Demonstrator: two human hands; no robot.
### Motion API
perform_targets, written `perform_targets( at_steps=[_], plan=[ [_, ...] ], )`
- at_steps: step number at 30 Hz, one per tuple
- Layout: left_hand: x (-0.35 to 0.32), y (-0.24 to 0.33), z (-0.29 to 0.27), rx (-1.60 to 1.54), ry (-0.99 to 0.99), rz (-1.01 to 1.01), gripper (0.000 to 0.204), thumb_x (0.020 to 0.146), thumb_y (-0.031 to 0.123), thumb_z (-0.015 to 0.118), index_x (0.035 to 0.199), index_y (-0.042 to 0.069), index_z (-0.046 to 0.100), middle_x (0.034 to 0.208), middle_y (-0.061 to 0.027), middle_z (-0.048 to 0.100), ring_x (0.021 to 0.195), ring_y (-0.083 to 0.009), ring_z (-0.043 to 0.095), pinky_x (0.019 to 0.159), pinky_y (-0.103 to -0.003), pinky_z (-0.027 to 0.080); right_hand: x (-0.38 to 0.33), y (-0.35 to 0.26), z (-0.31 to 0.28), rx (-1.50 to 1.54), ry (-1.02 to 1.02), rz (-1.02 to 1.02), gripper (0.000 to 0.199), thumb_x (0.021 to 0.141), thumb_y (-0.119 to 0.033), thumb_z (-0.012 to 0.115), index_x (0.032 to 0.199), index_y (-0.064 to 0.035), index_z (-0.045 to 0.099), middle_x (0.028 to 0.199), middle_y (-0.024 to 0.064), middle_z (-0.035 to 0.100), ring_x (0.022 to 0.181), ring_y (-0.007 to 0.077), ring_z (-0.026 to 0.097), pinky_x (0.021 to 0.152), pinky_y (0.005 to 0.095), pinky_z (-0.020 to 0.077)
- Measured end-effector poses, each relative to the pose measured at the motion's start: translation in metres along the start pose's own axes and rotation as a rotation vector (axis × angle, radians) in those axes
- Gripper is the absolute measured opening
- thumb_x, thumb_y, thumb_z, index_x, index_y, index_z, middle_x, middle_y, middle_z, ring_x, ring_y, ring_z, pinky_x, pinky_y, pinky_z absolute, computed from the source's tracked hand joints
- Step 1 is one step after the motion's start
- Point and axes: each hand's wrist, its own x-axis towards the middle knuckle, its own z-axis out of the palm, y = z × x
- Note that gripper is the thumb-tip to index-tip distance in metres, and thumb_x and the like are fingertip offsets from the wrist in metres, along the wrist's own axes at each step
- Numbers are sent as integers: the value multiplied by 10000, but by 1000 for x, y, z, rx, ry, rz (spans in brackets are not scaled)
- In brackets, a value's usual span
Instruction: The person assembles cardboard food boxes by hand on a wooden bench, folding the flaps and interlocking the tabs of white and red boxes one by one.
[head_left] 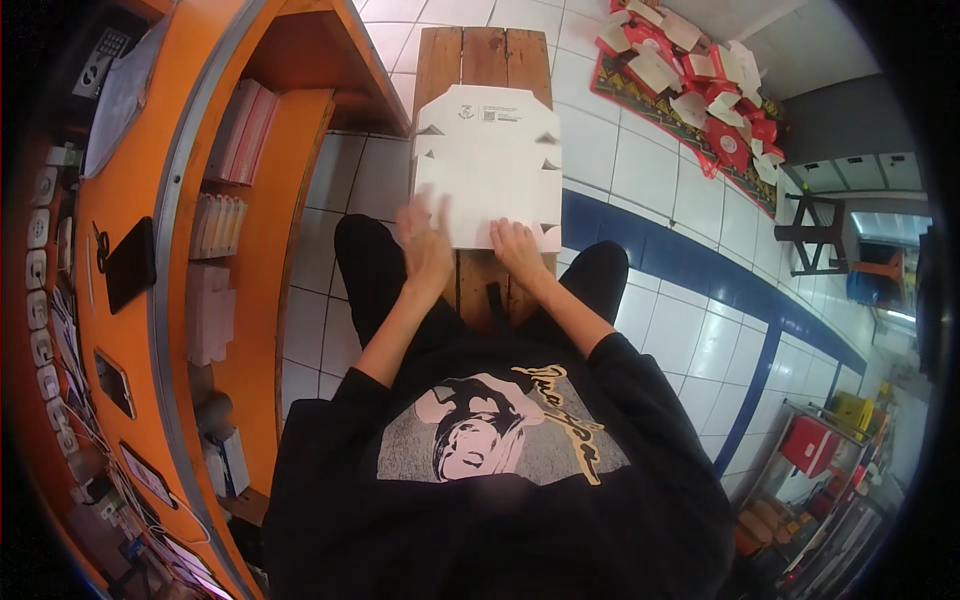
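Seemingly a small shop: orange counter (132,345), heaped red-and-white cardboard boxes (704,68)

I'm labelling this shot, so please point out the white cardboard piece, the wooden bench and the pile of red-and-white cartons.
White cardboard piece (490,172): head view, middle of its upper face.
Wooden bench (484,44): head view, bare planks at its far end.
Pile of red-and-white cartons (703,68): head view, near its middle.
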Motion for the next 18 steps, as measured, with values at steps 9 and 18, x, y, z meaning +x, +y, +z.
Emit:
perform_targets(
  at_steps=[9, 18],
  plan=[
    [38, -26, 49, 63, -315, 354, 127, 797, 56, 535, 900, 30, 605, 916, -115, 571, 932, -353, 600, 775, -438, 488, 26, 40, -21, 406, -242, -147, 286, 722, -47, 578, 1004, 0, 567, 859, 142, 567, 763, 331, 600, 651, 417, 491],
    [138, -43, 35, -119, -973, 227, 305, 766, 361, 688, 886, 81, 680, 879, -154, 666, 846, -319, 635, 747, -407, 490, 107, 97, -26, 748, -608, 3, 249, 722, -160, 634, 950, -81, 694, 873, 166, 683, 842, 325, 649, 751, 381, 511]
  ],
)
